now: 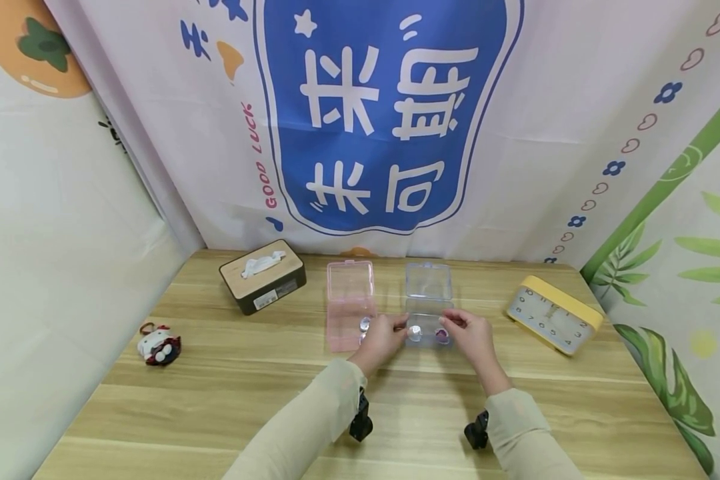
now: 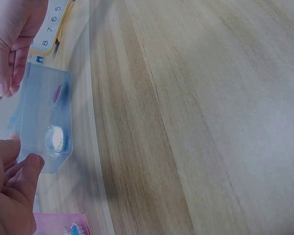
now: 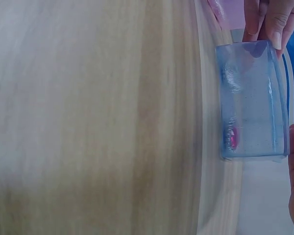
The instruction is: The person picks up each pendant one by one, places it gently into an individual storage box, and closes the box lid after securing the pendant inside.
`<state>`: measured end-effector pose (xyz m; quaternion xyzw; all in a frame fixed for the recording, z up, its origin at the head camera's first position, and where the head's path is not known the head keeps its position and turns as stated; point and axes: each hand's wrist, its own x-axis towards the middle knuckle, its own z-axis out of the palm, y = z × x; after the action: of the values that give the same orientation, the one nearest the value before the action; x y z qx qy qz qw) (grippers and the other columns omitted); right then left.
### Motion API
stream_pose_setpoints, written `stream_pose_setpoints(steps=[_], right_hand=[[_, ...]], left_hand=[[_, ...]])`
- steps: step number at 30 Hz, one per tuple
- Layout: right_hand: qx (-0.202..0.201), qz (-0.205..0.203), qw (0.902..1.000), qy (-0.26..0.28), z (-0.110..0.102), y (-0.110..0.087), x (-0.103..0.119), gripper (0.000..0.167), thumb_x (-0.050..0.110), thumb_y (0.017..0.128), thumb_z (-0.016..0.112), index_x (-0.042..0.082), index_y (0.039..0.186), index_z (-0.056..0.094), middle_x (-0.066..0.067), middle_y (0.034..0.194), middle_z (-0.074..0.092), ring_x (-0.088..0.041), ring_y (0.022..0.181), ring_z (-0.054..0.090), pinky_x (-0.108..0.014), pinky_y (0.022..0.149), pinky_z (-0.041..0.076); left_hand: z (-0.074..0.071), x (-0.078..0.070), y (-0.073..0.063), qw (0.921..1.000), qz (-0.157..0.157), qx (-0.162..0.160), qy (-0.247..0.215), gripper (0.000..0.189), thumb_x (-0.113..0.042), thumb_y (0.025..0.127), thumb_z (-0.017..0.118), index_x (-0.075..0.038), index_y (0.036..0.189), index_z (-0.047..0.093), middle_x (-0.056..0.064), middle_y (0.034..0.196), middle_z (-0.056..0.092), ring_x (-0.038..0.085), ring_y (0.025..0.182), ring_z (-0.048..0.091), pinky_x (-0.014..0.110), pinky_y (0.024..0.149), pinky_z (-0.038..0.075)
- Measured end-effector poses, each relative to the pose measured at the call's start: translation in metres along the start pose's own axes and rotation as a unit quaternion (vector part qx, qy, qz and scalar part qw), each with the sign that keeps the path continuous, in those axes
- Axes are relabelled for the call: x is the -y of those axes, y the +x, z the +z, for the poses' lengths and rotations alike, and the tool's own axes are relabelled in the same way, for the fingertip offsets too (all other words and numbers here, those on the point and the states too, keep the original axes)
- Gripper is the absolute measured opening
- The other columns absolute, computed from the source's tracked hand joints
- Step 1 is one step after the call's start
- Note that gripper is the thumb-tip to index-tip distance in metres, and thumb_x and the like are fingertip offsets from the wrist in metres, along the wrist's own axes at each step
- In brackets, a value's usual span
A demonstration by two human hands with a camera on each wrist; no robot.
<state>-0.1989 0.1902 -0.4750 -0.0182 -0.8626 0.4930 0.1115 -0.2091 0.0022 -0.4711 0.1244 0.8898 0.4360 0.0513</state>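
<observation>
Head view: blue box (image 1: 429,323), 1 no., lid (image 1: 429,281) open at back, set on table (image 1: 276,380) btw. hands; clear pc. (image 1: 415,333) & dark-pink pc. (image 1: 442,335) held inside. L end pinched by L hand (image 1: 379,343), thumb vs. fingers. R hand (image 1: 471,333): fingers part-bent nr. R rear corner; whether anything gripped can't be told. Box best kept level, pressed lightly, hinge unstrained.

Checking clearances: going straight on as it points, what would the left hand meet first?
The left hand would likely meet the transparent blue rectangular plastic box, fingertips seemingly touching its left end.
</observation>
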Motion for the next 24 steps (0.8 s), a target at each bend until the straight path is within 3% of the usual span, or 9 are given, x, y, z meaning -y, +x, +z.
stream_pose_setpoints(steps=[7,19,24], right_hand=[[-0.008,0.01,0.9999,0.0,-0.003,0.001,0.001,0.021,0.01,0.081,0.07,-0.002,0.098,0.069,-0.018,0.096,0.069,-0.02,0.08,0.064,-0.007,0.064,0.048],[-0.031,0.014,0.9994,0.001,-0.005,0.007,0.001,0.02,0.01,0.081,0.07,-0.002,0.097,0.069,-0.018,0.094,0.07,-0.006,0.073,0.06,-0.007,0.062,0.048],[-0.031,0.023,0.9992,-0.006,-0.01,0.012,0.004,0.022,0.012,0.083,0.068,-0.001,0.1,0.069,-0.018,0.095,0.069,-0.01,0.075,0.06,-0.009,0.062,0.048]], left_hand=[[-0.001,0.0,0.0,1.0,-0.001,0.002,-0.005,0.037,-0.011,0.085,0.066,-0.003,0.12,0.06,0.012,0.115,0.064,0.025,0.107,0.061,0.03,0.089,0.053],[0.0,0.0,0.0,1.0,0.003,0.0,0.0,0.037,-0.012,0.085,0.067,-0.003,0.12,0.06,0.012,0.115,0.064,0.025,0.108,0.061,0.032,0.09,0.052],[0.0,0.001,0.0,1.0,0.008,0.0,0.001,0.038,-0.012,0.085,0.067,-0.003,0.121,0.059,0.013,0.115,0.064,0.025,0.108,0.061,0.032,0.09,0.053]])
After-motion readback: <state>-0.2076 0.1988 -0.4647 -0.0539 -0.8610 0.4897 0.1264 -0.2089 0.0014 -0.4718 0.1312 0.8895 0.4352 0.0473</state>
